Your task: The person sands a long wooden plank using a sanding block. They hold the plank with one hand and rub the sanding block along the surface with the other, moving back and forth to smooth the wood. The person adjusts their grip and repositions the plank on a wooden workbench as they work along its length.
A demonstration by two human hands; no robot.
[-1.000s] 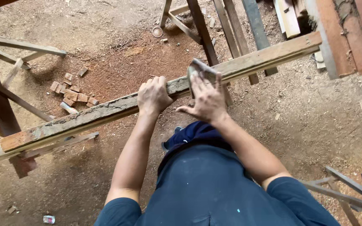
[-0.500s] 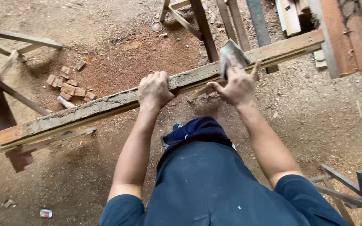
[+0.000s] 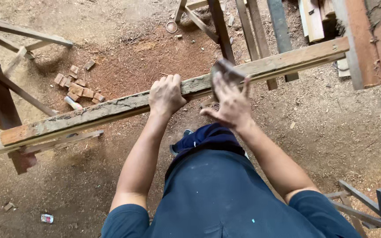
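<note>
My left hand (image 3: 166, 93) was clamped over the long, weathered wooden plank (image 3: 111, 108), fingers curled across its top edge and the thumb tucked under on my side, with the arm reaching out almost straight from the shoulder. The plank ran slantwise in front of me, low at my left and rising to my right, where its far end met a reddish timber frame (image 3: 367, 44). My right hand (image 3: 230, 103) was just beside the left, spread wide with the fingers fanned, pressing a small grey, blurred sanding pad (image 3: 225, 70) against the plank's near face; the wrist was bent upward and the forearm came in at an angle from my right. The two hands were near each other but apart. Beneath the plank lay the sawdust-strewn earth floor (image 3: 331, 132), with a scatter of small reddish wood offcuts (image 3: 78, 86) off to my left and dark upright wooden posts (image 3: 219, 26) standing behind.
</note>
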